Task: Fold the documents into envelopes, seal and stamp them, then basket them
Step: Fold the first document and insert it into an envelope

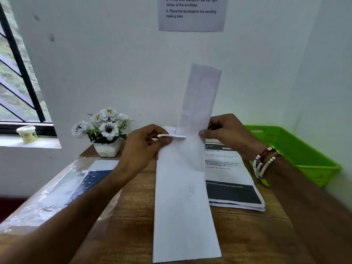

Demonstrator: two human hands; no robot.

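A long white envelope (183, 206) hangs upright above the wooden table (247, 235), its mouth at the top. My left hand (144, 147) pinches the envelope's upper left edge and flap. A folded document (200, 100) stands out of the mouth, about half of it showing. My right hand (226, 132) grips the document at the envelope's upper right edge. A stack of printed documents (234, 185) lies on the table behind the envelope. At the right stands a green basket (297, 149).
A white pot of artificial flowers (106, 134) stands at the table's back left. A clear plastic pack with blue and white contents (62, 189) lies along the left edge. A small tub (27, 133) sits on the window sill. An instruction sheet (192, 14) hangs on the wall.
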